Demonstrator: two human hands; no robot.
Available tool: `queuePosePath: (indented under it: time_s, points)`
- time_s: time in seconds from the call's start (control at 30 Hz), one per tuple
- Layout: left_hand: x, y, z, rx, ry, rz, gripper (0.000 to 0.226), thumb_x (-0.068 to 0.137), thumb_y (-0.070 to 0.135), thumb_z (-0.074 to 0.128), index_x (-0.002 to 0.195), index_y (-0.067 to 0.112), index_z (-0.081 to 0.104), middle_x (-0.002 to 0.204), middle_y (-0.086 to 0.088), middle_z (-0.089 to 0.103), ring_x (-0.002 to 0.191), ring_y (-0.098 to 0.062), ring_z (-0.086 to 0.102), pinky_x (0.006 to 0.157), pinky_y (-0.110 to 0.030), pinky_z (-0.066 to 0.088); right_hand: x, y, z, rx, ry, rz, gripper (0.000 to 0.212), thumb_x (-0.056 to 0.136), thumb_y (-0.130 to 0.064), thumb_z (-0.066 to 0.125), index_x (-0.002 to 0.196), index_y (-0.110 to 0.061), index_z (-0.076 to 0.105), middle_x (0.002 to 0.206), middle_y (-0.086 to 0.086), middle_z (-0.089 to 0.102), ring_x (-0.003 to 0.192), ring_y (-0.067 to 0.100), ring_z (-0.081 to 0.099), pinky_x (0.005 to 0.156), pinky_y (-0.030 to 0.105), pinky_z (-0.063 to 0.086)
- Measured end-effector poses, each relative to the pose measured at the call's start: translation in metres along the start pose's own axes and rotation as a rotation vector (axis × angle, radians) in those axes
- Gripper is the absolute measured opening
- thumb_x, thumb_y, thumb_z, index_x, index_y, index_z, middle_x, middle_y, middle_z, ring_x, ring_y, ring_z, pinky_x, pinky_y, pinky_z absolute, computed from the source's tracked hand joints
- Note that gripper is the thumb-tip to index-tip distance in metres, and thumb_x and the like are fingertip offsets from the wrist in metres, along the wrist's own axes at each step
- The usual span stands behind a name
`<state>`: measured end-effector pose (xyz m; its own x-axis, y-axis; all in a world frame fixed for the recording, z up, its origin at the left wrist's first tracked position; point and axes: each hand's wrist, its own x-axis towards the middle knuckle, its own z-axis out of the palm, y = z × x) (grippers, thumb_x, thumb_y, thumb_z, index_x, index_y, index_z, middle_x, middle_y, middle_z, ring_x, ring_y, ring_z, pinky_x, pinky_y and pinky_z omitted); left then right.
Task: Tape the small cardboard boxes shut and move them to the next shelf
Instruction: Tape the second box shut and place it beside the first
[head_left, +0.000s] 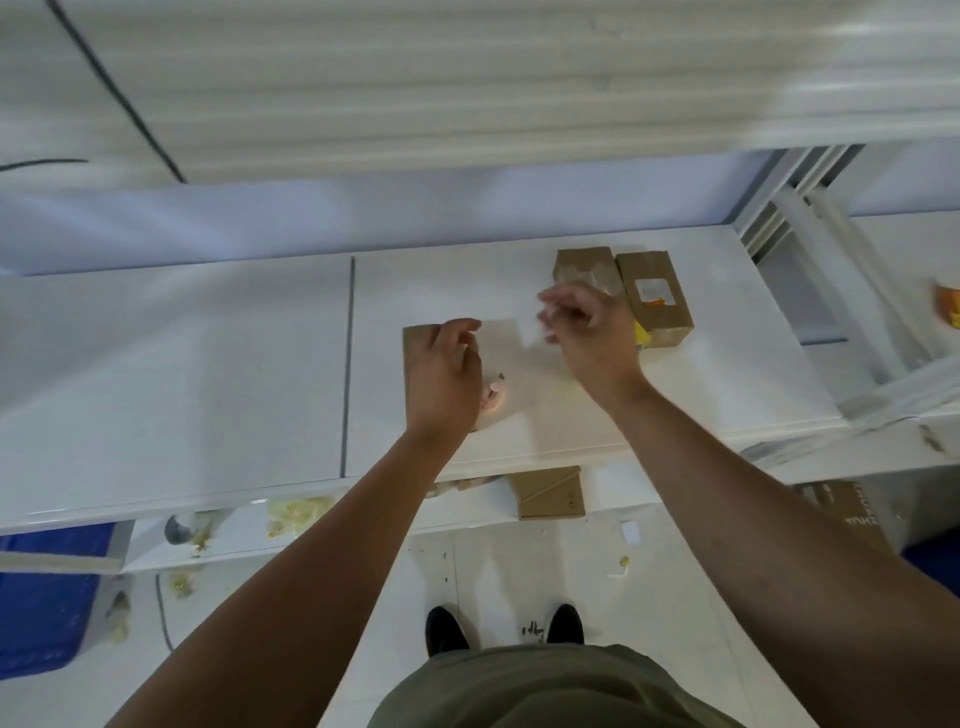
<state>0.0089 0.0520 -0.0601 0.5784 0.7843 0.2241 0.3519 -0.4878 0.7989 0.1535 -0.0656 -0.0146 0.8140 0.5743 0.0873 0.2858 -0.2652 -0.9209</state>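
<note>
Olive shirt (545, 691), left hand (447, 374) over rectangular cardboard box (415, 358)

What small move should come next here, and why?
Probably bring the right hand down toward the cardboard box and smooth the translucent strip onto it. The left hand grips that box on the shelf, and the pale strip, likely tape, seems to span between the hands. The right hand is blurred, so its grip is unclear.
</note>
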Motion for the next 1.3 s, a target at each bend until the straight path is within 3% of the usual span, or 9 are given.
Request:
queuePosePath:
  time_s: [0.1,0.2,0.37,0.53,0.67,0.83,1.03,1.17,1.3]
  points:
    - [0.002,0.017,0.026,-0.015,-0.194,0.031,0.035,0.103,0.004,0.055,0.134,0.017,0.067,0.129,-0.003,0.068,0.108,-0.007,0.064,0.099,-0.02,0.052,0.018,0.011,-0.038,-0.384,0.049,-0.044,0.023,0.096,-0.026,0.063,0.115,-0.032,0.074,0.12,-0.012,0.073,0.12,0.016,0.062,0.1,0.035,0.053]
    - [0.007,0.031,0.055,0.108,-0.476,-0.043,0.047,0.104,0.012,0.058,0.15,0.016,0.053,0.145,-0.006,0.062,0.132,-0.021,0.058,0.114,-0.036,0.047,0.026,0.032,-0.062,-0.73,-0.192,0.017,0.044,0.098,-0.038,0.063,0.141,-0.033,0.063,0.146,-0.006,0.062,0.144,0.029,0.041,0.12,0.039,0.032]
    - [0.019,0.044,0.085,0.343,-0.746,-0.069,0.053,0.104,0.021,0.056,0.155,0.011,0.045,0.151,-0.011,0.057,0.138,-0.032,0.05,0.113,-0.037,0.039,0.013,0.057,-0.078,-0.632,-0.248,-0.02,0.046,0.101,-0.036,0.063,0.146,-0.029,0.058,0.155,-0.003,0.053,0.148,0.029,0.037,0.121,0.042,0.03]
    - [0.027,0.039,0.09,0.299,-0.792,-0.204,0.017,0.101,0.028,0.063,0.115,0.019,0.071,0.123,-0.007,0.071,0.115,-0.028,0.062,0.09,-0.035,0.05,0.009,0.061,-0.088,-0.581,-0.245,-0.042,0.045,0.1,-0.034,0.068,0.144,-0.028,0.06,0.153,-0.002,0.054,0.146,0.029,0.037,0.117,0.041,0.034]
    - [0.023,0.037,0.08,0.103,-0.744,-0.291,0.015,0.099,0.036,0.07,0.101,0.021,0.072,0.097,0.002,0.07,0.084,-0.015,0.063,0.069,-0.028,0.046,0.014,0.064,-0.109,-0.54,-0.291,0.004,0.049,0.101,-0.034,0.067,0.148,-0.027,0.056,0.156,0.001,0.049,0.148,0.028,0.036,0.118,0.037,0.029]
    - [0.009,0.045,0.058,-0.138,-0.636,-0.343,0.009,0.099,0.01,0.073,0.106,0.012,0.077,0.096,-0.003,0.08,0.087,-0.02,0.079,0.083,-0.031,0.063,0.024,0.073,-0.139,-0.613,-0.42,0.003,0.037,0.099,-0.04,0.069,0.132,-0.024,0.066,0.146,0.001,0.054,0.145,0.027,0.038,0.115,0.035,0.026]
    - [-0.006,0.042,0.021,-0.319,-0.483,-0.468,0.016,0.102,0.008,0.066,0.107,0.016,0.079,0.096,0.001,0.082,0.073,-0.007,0.073,0.069,-0.018,0.059,0.025,0.054,-0.13,-0.444,-0.53,0.014,0.024,0.094,-0.044,0.074,0.11,-0.028,0.066,0.122,-0.01,0.06,0.119,0.013,0.054,0.093,0.032,0.037]
    - [-0.001,0.03,-0.012,-0.327,-0.31,-0.539,0.007,0.096,0.023,0.075,0.092,0.026,0.08,0.076,0.013,0.079,0.063,-0.002,0.066,0.056,-0.019,0.052,0.028,0.02,-0.1,-0.325,-0.618,-0.008,0.022,0.094,-0.049,0.072,0.095,-0.029,0.063,0.099,-0.009,0.062,0.093,0.013,0.059,0.077,0.033,0.041]
    - [0.011,0.005,-0.055,-0.356,-0.207,-0.596,0.016,0.094,0.01,0.073,0.083,0.019,0.081,0.073,0.005,0.078,0.069,-0.007,0.073,0.07,-0.019,0.057,0.025,-0.013,-0.054,-0.281,-0.716,-0.111,0.027,0.096,-0.046,0.072,0.092,-0.02,0.065,0.088,-0.004,0.062,0.08,0.007,0.057,0.071,0.029,0.04]
